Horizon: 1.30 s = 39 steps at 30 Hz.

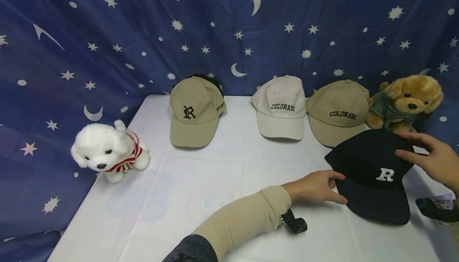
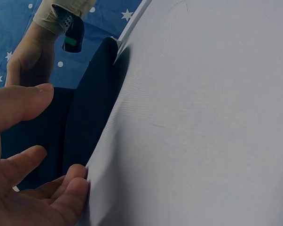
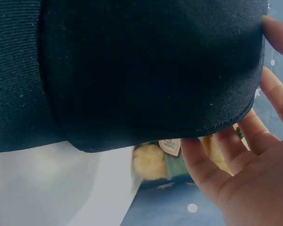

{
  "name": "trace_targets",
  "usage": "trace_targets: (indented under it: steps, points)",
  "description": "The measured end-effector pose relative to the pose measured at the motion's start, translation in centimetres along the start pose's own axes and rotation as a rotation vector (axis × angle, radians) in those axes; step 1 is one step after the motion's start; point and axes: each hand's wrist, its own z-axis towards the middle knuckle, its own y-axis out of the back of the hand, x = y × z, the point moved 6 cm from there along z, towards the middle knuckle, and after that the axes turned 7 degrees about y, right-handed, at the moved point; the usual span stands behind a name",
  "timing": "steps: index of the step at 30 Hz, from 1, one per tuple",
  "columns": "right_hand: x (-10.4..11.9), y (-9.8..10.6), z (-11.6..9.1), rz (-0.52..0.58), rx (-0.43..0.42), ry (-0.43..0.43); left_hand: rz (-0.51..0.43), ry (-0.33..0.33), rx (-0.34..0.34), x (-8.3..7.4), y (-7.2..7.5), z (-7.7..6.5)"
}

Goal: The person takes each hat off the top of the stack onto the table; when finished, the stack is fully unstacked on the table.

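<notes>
A black baseball cap (image 1: 362,158) with a white letter R lies at the right of the table, its brim facing the front. My left hand (image 1: 317,187) is at the cap's left side, thumb and fingers spread by the edge where crown and brim meet. At the opposite side, my right hand (image 1: 435,159) touches the crown with spread, lightly bent fingers. In the right wrist view those fingers (image 3: 205,172) lie along the rim of the black cap (image 3: 151,70). The left wrist view shows the left thumb (image 2: 33,101) apart from the other fingers.
Behind stand a beige COLORADO cap (image 1: 337,112), a white COLORADO cap (image 1: 281,108) and a beige R cap (image 1: 195,112) with something black behind it. A brown plush dog (image 1: 407,100) sits back right; a white plush dog (image 1: 107,150) is left. A starry blue curtain (image 1: 215,22) backs the white table (image 1: 201,178).
</notes>
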Motion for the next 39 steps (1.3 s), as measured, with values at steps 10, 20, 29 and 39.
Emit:
trace_targets:
  steps: [10, 20, 29, 39]
  points:
    - [0.2, 0.7, -0.2, 0.045, -0.072, 0.027, -0.094, -0.033, 0.002, 1.1, 1.7, -0.8]
    - [3.7, 1.9, 0.6, 0.025, -0.108, 0.128, -0.144, -0.041, -0.038, 3.4, 6.5, -4.0]
    - [7.6, 1.0, 1.9, 0.012, -0.018, 0.180, -0.080, -0.056, -0.111, 4.8, 10.5, -7.1]
    - [11.5, -0.3, 2.7, 0.023, -0.011, 0.272, -0.121, -0.080, -0.206, 6.7, 14.8, -10.7]
